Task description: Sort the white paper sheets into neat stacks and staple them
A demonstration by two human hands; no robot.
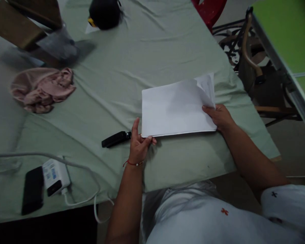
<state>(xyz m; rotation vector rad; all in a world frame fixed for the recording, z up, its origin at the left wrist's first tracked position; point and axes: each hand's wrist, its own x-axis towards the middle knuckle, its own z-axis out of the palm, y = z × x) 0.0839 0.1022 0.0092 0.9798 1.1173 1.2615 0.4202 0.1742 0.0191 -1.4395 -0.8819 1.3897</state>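
A stack of white paper sheets (175, 108) lies on a table covered with a pale green cloth (132, 61). My left hand (139, 142) pinches the stack's near left corner, thumb up along its edge. My right hand (220, 117) grips the near right side, thumb on top, where the top sheets curl upward. A black stapler (116, 139) rests on the cloth just left of my left hand, not touched.
A crumpled pink cloth (42, 88) lies at the left. A black phone (32, 189), a white power bank (54, 176) and a white cable (86, 200) sit at the near left edge. A dark round object (104, 13) is at the far side. Chairs (254, 67) stand at the right.
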